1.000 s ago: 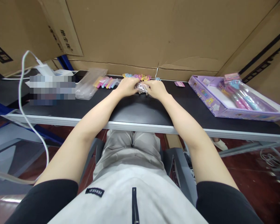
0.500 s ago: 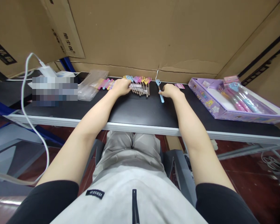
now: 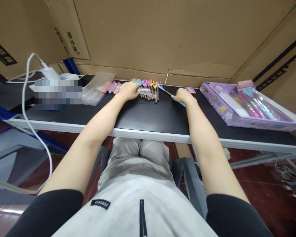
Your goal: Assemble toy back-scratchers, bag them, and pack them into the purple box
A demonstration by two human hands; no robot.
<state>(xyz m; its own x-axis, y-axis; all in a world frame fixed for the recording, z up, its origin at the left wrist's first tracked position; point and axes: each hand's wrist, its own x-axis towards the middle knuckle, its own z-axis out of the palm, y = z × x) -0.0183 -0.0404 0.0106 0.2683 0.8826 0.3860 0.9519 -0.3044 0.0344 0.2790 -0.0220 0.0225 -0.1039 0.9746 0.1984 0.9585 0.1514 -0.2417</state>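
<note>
My right hand (image 3: 184, 95) is closed around the handle of a blue back scratcher (image 3: 168, 93). Its metal rod slants to the left, and its small claw head points at the row of others. My left hand (image 3: 128, 90) is closed on one end of a clear plastic sleeve (image 3: 148, 92), which lies across several metal rods. These belong to a row of claw heads (image 3: 150, 83) in yellow, blue, purple and pink. Coloured handles (image 3: 111, 87) stick out to the left of my left hand. My fingertips are partly hidden on both hands.
At the right stands a purple display box (image 3: 219, 105) with bagged back scratchers (image 3: 258, 103) in it. A small pink card (image 3: 191, 90) lies behind my right hand. Clear plastic bags (image 3: 96, 90) and a white cable (image 3: 27, 108) are at the left. Cardboard (image 3: 150, 36) walls the table's back.
The blue back scratcher has turned from nearly upright to a slant, its head swinging left to the row. My right hand has shifted slightly right. My left hand stays in place.
</note>
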